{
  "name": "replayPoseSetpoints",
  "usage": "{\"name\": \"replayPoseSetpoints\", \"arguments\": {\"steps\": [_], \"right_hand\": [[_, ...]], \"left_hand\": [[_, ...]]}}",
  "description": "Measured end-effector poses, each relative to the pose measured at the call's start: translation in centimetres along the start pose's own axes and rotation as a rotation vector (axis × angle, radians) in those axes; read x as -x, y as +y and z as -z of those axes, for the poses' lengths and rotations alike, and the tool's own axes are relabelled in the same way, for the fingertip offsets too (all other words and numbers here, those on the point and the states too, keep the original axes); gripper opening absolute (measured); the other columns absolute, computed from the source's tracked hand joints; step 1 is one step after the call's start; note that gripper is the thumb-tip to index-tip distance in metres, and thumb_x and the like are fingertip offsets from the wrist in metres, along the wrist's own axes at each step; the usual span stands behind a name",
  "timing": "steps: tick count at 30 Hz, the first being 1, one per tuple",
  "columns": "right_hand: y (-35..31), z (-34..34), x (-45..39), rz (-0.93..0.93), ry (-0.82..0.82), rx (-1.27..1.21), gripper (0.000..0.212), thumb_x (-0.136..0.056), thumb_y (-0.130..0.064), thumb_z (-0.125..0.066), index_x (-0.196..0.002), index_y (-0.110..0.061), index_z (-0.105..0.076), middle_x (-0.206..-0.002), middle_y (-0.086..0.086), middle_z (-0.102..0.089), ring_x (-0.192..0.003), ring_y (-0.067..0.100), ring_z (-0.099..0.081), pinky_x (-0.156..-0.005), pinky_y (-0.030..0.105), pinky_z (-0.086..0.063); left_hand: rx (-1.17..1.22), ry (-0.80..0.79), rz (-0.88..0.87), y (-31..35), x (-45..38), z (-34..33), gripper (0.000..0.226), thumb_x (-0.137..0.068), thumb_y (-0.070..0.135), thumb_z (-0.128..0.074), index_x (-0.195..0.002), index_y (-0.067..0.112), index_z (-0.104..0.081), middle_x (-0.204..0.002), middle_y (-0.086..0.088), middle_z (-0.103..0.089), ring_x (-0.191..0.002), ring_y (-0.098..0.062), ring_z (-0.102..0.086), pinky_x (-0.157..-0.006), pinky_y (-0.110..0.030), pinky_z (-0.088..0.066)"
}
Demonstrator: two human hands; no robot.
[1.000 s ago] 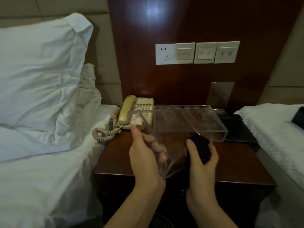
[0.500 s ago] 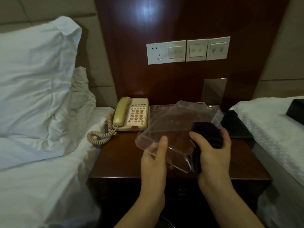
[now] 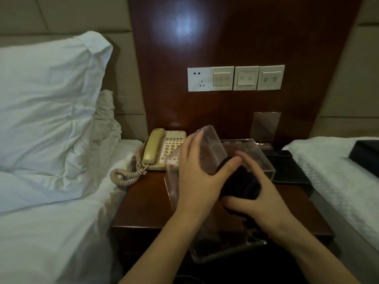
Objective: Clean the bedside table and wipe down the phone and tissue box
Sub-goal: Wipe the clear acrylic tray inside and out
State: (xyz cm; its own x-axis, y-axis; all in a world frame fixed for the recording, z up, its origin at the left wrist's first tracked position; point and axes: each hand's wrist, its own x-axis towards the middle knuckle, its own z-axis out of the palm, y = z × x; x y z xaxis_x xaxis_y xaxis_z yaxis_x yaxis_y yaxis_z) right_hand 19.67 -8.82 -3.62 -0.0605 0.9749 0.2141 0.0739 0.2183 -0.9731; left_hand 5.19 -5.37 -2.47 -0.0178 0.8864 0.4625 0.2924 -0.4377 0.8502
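Observation:
A clear acrylic tissue box [image 3: 213, 146] is held tilted above the dark wooden bedside table [image 3: 143, 203]. My left hand [image 3: 196, 181] grips the box from its left side, fingers over its top face and thumb stretched to the right. My right hand [image 3: 256, 193] holds a dark cloth [image 3: 240, 185] against the box's right side. A beige phone [image 3: 164, 148] with a coiled cord [image 3: 127, 173] sits at the table's back left, partly behind the box.
A bed with white pillows [image 3: 47, 111] lies to the left, a second bed [image 3: 336, 173] to the right. A flat black item [image 3: 287, 171] lies at the table's back right. Wall switches [image 3: 235, 78] sit on the wood panel behind.
The box has been turned in my hands. My left hand shifted from under its near edge up over its top, and my right hand with the cloth moved lower against the box.

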Motion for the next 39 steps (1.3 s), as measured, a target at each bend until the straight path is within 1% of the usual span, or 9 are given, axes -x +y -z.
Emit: {"name": "replayPoseSetpoints", "arguments": {"steps": [5, 9, 11, 14, 19, 22, 26, 29, 39], "right_hand": [[0.0, 0.3, 0.2, -0.040, -0.198, 0.143, 0.095, -0.067, -0.001, -0.087, -0.139, -0.046, -0.045, -0.124, -0.025, -0.060, -0.114, -0.001, -0.061, -0.091, 0.024, -0.055], [-0.8, 1.7, 0.3, -0.059, -0.322, 0.187, 0.086, -0.068, -0.003, -0.087, -0.130, -0.051, -0.053, -0.123, -0.026, -0.061, -0.115, 0.000, -0.061, -0.087, 0.021, -0.054], [-1.2, 2.3, 0.4, -0.048, -0.349, 0.248, 0.076, -0.069, -0.007, -0.087, -0.127, -0.048, -0.058, -0.121, -0.024, -0.063, -0.111, -0.003, -0.062, -0.085, 0.017, -0.053], [-1.4, 1.9, 0.2, -0.006, -0.295, 0.407, 0.049, -0.073, -0.029, -0.083, -0.116, -0.039, -0.063, -0.109, -0.019, -0.069, -0.100, -0.001, -0.066, -0.081, 0.022, -0.055], [-1.5, -2.5, -1.8, 0.055, -0.142, 0.653, 0.032, -0.080, -0.067, -0.053, -0.093, -0.040, -0.063, -0.085, -0.015, -0.070, -0.075, -0.001, -0.066, -0.071, 0.032, -0.058], [-2.1, -4.6, -3.6, 0.096, -0.101, 0.768, 0.028, -0.086, -0.063, -0.055, -0.091, -0.037, -0.064, -0.078, -0.013, -0.068, -0.070, 0.000, -0.064, -0.068, 0.031, -0.058], [-2.8, -4.3, -4.8, 0.023, -0.282, 0.561, 0.033, -0.083, -0.056, -0.068, -0.093, -0.025, -0.072, -0.081, -0.004, -0.073, -0.073, 0.010, -0.070, -0.072, 0.039, -0.060], [-2.6, -2.2, -4.3, -0.059, -0.394, 0.537, 0.026, -0.079, -0.048, -0.076, -0.088, -0.024, -0.073, -0.082, -0.004, -0.074, -0.075, 0.010, -0.070, -0.066, 0.028, -0.056], [-2.8, 1.1, -3.4, -0.289, -0.488, 0.520, 0.030, -0.079, -0.045, -0.076, -0.084, -0.016, -0.072, -0.074, -0.002, -0.072, -0.065, 0.009, -0.068, -0.063, 0.020, -0.049]], "left_hand": [[-0.105, 0.070, 0.116, -2.0, -1.5, 2.1, 0.097, -0.065, 0.076, -0.069, -0.150, 0.040, -0.040, -0.153, 0.019, -0.039, -0.138, 0.004, -0.033, -0.110, -0.027, -0.034], [-0.121, -0.069, 0.211, -3.1, -3.3, 5.3, 0.063, -0.063, 0.080, -0.069, -0.099, 0.028, -0.072, -0.085, 0.025, -0.067, -0.080, 0.008, -0.061, -0.081, -0.024, -0.050], [-0.021, -0.136, 0.182, -3.6, -3.6, 6.1, 0.077, -0.067, 0.079, -0.069, -0.073, 0.002, -0.061, -0.062, 0.002, -0.057, -0.059, -0.014, -0.053, -0.069, -0.032, -0.045], [0.097, -0.065, 0.136, -2.6, -2.2, 5.3, 0.066, -0.084, 0.060, -0.067, -0.055, 0.006, -0.044, -0.048, 0.002, -0.037, -0.045, -0.011, -0.034, -0.055, -0.024, -0.036], [0.036, 0.016, 0.190, -2.0, 0.7, 2.6, 0.061, -0.096, 0.058, -0.047, -0.047, 0.024, -0.058, -0.047, 0.004, -0.054, -0.046, -0.009, -0.049, -0.052, -0.026, -0.037], [0.194, 0.157, 0.368, -2.1, 1.0, 2.3, 0.065, -0.104, 0.053, -0.036, -0.055, 0.026, -0.069, -0.062, 0.006, -0.070, -0.060, -0.006, -0.065, -0.072, -0.043, -0.051], [0.235, 0.222, 0.340, -2.4, 0.8, 2.5, 0.068, -0.107, 0.048, -0.035, -0.048, 0.046, -0.068, -0.055, 0.020, -0.065, -0.056, 0.006, -0.060, -0.070, -0.037, -0.048], [0.227, 0.230, 0.346, -3.0, 1.0, 2.9, 0.071, -0.107, 0.047, -0.035, -0.045, 0.026, -0.063, -0.050, 0.004, -0.060, -0.051, -0.009, -0.055, -0.064, -0.039, -0.044], [0.303, 0.290, 0.435, -3.7, 1.1, 3.2, 0.067, -0.109, 0.036, -0.034, -0.044, 0.020, -0.038, -0.044, 0.005, -0.037, -0.040, -0.007, -0.034, -0.056, -0.035, -0.030]]}}
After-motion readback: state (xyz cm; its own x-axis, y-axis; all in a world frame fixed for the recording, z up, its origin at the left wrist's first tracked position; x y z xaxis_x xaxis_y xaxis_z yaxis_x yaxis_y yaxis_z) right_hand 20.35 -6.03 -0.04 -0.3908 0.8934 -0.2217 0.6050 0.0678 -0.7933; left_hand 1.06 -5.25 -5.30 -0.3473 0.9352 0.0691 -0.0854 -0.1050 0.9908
